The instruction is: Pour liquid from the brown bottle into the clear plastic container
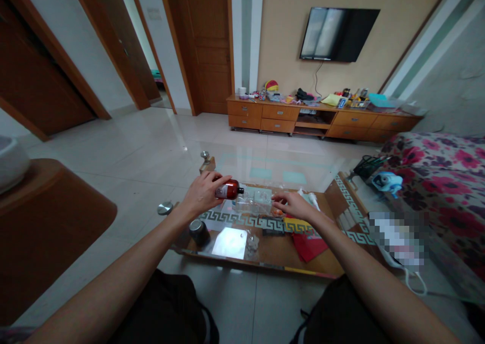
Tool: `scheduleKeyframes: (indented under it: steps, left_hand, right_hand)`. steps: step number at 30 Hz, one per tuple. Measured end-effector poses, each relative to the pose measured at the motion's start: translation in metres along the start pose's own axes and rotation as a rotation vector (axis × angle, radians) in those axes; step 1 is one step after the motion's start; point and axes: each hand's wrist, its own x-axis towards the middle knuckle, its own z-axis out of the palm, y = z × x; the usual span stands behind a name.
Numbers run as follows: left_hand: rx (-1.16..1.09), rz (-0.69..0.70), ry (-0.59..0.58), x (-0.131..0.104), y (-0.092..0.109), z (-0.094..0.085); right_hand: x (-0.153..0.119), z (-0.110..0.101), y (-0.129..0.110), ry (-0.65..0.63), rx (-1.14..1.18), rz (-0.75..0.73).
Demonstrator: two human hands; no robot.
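Note:
My left hand [204,191] is wrapped round a brown bottle [228,189] with a pale label and a black tip. The bottle lies tilted on its side in the air, its tip pointing right over the left part of a clear container [253,201]. My right hand [290,202] is at the container's right edge, fingers bent towards it; whether they grip it is too small to tell. Below and around the hands is a low glass-topped table [242,223] with a key-pattern band. An orange item [278,212] shows just under my right fingers.
A dark jar [199,232], a shiny white sheet [230,243], crumpled clear plastic [252,244] and a red item [308,245] are at the table's near side. A blue-and-white pack [387,182] is at the right, beside a flowered sofa [443,182]. A wooden cabinet [280,112] stands behind.

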Motion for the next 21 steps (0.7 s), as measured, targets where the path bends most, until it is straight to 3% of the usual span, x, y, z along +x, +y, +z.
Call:
scheduleKeyframes:
  steps: [21]
  left_hand:
    - [-0.007, -0.005, -0.003, 0.0007, -0.0007, 0.0005]
  right_hand:
    - [0.0001, 0.0005, 0.0007, -0.015, 0.002, 0.009]
